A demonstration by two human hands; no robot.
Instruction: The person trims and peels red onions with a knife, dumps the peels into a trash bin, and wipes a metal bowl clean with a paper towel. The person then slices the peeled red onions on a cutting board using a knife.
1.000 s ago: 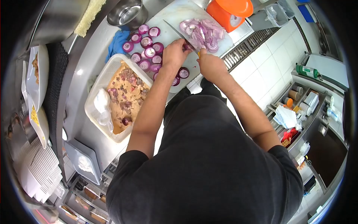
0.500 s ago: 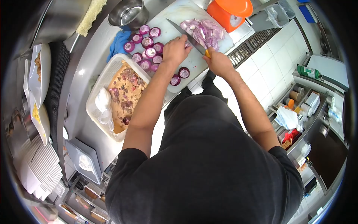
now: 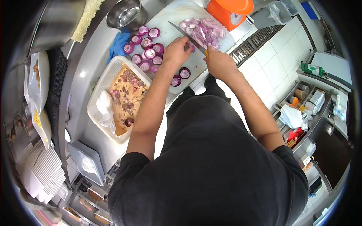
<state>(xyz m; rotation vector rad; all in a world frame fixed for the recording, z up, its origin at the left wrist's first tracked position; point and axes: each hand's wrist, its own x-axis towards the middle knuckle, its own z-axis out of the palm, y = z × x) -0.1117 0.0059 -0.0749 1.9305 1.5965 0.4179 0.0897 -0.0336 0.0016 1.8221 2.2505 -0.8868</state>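
Note:
My right hand [image 3: 218,62] is closed around the yellow handle of a kitchen knife [image 3: 184,34], whose blade points up and left over the white cutting board [image 3: 166,22]. Just left of the blade, the curled fingers of my left hand [image 3: 177,51] hold a piece of red onion [image 3: 191,47], mostly covered by them. Sliced red onion [image 3: 205,32] lies heaped on the far side of the blade. Several peeled red onions [image 3: 149,53] stand grouped left of my left hand, and two more [image 3: 184,73] sit near the board's front edge.
A white basket [image 3: 92,109] with food scraps and a crumpled plastic bag stands at left. Behind the onions are a steel pot [image 3: 126,17] and a blue cloth [image 3: 119,46]. An orange scale [image 3: 230,19] stands beside the board. Stacked plates [image 3: 43,169] are at far left.
The knife and both hands have shifted only slightly around the onion piece. The whole view has moved a little, with the board appearing slightly farther left and up.

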